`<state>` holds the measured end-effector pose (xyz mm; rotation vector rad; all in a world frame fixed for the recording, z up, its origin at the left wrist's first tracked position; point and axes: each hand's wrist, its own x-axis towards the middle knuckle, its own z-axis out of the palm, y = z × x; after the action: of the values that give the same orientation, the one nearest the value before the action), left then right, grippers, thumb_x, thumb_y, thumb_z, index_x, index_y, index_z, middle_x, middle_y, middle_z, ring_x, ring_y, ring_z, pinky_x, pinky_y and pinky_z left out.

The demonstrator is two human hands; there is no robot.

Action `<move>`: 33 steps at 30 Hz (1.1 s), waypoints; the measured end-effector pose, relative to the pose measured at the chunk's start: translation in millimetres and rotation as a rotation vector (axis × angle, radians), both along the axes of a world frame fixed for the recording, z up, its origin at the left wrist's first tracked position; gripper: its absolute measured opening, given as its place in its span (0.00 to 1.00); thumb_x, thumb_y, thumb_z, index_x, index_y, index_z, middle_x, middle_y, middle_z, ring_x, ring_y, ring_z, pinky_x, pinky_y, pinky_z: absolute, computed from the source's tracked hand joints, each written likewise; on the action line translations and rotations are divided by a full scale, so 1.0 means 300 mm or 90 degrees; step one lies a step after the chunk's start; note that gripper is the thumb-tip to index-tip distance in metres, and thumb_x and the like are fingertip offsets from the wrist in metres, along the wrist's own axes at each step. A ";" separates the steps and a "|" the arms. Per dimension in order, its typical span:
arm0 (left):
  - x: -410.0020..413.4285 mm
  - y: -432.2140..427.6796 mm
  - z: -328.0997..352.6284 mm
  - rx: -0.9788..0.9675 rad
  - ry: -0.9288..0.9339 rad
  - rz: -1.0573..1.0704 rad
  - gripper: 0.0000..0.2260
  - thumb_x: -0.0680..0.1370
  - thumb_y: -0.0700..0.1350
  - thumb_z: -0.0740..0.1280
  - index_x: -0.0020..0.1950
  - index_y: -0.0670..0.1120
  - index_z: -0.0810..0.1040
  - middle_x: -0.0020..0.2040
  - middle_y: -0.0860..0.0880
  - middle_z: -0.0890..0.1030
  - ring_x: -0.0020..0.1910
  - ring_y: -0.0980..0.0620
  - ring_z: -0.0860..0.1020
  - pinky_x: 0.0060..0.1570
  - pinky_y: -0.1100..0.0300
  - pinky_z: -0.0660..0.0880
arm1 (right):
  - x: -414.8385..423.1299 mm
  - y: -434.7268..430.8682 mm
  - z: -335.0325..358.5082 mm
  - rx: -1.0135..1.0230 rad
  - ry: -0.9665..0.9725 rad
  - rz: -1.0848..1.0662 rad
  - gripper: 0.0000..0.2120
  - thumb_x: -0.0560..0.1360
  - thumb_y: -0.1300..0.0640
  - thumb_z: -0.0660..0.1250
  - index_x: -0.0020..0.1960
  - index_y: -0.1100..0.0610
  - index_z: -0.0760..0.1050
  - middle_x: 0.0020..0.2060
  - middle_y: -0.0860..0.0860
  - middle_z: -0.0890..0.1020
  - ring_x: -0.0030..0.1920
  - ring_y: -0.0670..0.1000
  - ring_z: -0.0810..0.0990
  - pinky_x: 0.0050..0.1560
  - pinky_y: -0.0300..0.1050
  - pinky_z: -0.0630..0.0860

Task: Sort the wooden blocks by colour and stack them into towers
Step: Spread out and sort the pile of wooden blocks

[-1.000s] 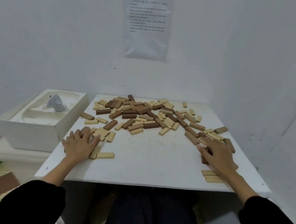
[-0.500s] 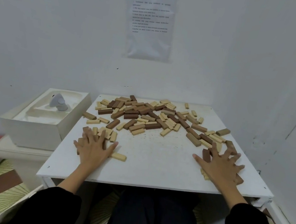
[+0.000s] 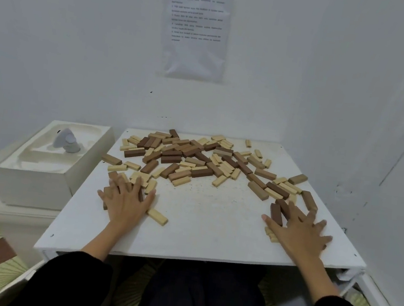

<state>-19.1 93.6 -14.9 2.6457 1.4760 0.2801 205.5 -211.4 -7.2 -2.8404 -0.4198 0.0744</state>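
Observed from beside the white table (image 3: 206,230): sorting had not properly begun. The wooden blocks (image 3: 190,156), pale and dark brown mixed, lay scattered across the upper half of the tabletop at mid-frame, with no tower standing.

The left hand (image 3: 126,199) lay flat at lower left of the spread, fingers straight and fanned, pressing on a small cluster of blocks and gripping none. The right hand (image 3: 298,232) lay likewise at lower right, fingers splayed over a few dark blocks (image 3: 276,214) and pale ones under the palm.

Judgement: this was the gathering stage, with stray blocks being raked in at each side. The next move would call for picking out one colour and laying a level base course on the bare near part of the table.

Against a second earlier, the right hand's fingers, then held together, were spread wide. The single pale block (image 3: 157,216) beside the left hand had turned askew.
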 end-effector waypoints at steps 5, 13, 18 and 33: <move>0.015 -0.009 0.007 -0.005 0.012 -0.026 0.35 0.73 0.73 0.43 0.77 0.58 0.53 0.77 0.37 0.49 0.76 0.36 0.46 0.68 0.33 0.44 | 0.052 0.034 -0.002 0.013 -0.009 -0.001 0.46 0.65 0.23 0.54 0.76 0.43 0.48 0.75 0.61 0.49 0.72 0.70 0.49 0.67 0.71 0.52; 0.078 0.002 -0.004 -0.001 -0.008 -0.020 0.32 0.75 0.70 0.46 0.76 0.59 0.55 0.77 0.39 0.49 0.76 0.36 0.46 0.68 0.32 0.43 | 0.116 0.137 -0.003 -0.048 -0.048 0.039 0.41 0.66 0.23 0.49 0.73 0.43 0.56 0.73 0.61 0.58 0.70 0.67 0.58 0.65 0.70 0.58; 0.145 0.029 -0.006 0.004 -0.010 -0.009 0.44 0.64 0.74 0.32 0.76 0.60 0.55 0.77 0.39 0.50 0.76 0.36 0.44 0.67 0.31 0.43 | 0.135 0.222 -0.012 -0.051 -0.072 0.062 0.39 0.67 0.23 0.49 0.72 0.43 0.57 0.70 0.60 0.63 0.69 0.65 0.60 0.64 0.66 0.61; 0.303 0.160 0.014 -0.020 -0.007 0.018 0.40 0.67 0.75 0.40 0.75 0.59 0.57 0.77 0.39 0.52 0.75 0.34 0.44 0.66 0.30 0.41 | 0.253 0.464 -0.028 -0.070 -0.090 0.085 0.39 0.68 0.23 0.46 0.72 0.42 0.56 0.69 0.59 0.64 0.68 0.64 0.62 0.63 0.65 0.63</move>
<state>71.9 141.6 -10.7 2.5964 1.5026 0.2704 281.5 -72.4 -15.4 -2.9319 -0.6553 -0.0813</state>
